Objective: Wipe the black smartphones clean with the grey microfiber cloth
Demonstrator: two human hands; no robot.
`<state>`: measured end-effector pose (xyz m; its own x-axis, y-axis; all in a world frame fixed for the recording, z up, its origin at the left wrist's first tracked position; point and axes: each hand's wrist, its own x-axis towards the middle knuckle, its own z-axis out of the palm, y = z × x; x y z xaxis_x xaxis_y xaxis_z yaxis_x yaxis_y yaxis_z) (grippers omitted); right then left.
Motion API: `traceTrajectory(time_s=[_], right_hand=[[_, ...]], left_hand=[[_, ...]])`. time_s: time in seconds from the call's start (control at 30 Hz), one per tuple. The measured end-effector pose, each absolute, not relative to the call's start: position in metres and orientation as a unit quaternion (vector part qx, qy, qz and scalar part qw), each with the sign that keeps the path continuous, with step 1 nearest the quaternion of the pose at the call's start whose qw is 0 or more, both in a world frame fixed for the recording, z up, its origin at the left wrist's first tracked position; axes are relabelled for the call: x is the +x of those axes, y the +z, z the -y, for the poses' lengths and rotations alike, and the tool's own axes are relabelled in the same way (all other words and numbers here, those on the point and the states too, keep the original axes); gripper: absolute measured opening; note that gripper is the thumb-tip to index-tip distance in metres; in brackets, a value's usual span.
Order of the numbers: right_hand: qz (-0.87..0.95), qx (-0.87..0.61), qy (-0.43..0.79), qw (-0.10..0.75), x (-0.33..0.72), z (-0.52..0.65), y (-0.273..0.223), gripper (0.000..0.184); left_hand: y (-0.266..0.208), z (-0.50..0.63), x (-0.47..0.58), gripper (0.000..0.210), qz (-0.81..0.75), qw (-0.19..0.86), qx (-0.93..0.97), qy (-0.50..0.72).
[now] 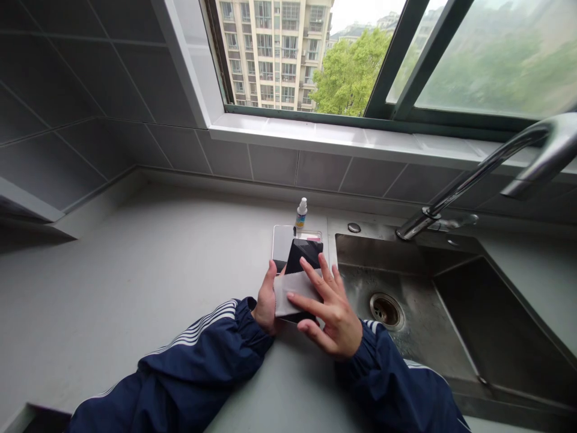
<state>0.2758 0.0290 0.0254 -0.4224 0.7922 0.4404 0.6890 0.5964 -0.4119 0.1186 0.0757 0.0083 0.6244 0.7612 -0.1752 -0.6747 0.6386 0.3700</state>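
Note:
A dark-screened phone [305, 249] lies in my left hand [267, 300], which grips it from below and along its left side. Across the screen is spread a light grey cleaning cloth [293, 293] with zigzag edges. My right hand [333, 310] rests over the cloth, fingers spread and touching it. Just behind, on the counter, are a flat, pale, mirror-like rectangular item [283, 240] and a clear case-like item [315, 234], both partly hidden by the phone. A small white spray bottle [302, 212] with a blue and yellow label stands upright beyond them.
To the right is a steel sink [406, 276] with a round drain [386, 311]. A chrome faucet [469, 180] arches over it from the back. The pale countertop [180, 258] stretches left to the tiled wall. A window [315, 60] is above the back ledge.

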Motion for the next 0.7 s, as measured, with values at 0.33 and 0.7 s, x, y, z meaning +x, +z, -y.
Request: traceTrajectory(time_s=[0.33,0.7], right_hand=[[0.720,-0.606,-0.001,0.338,0.294,-0.043,0.015,0.048],[0.835,-0.492,0.007,0.247,0.272,-0.031,0.014,0.064]], left_hand=[[0.002,-0.067,0.117,0.069,-0.123,0.924,0.217,0.291],[0.007,-0.075,0.119,0.076,-0.152,0.898,0.131,0.391]])
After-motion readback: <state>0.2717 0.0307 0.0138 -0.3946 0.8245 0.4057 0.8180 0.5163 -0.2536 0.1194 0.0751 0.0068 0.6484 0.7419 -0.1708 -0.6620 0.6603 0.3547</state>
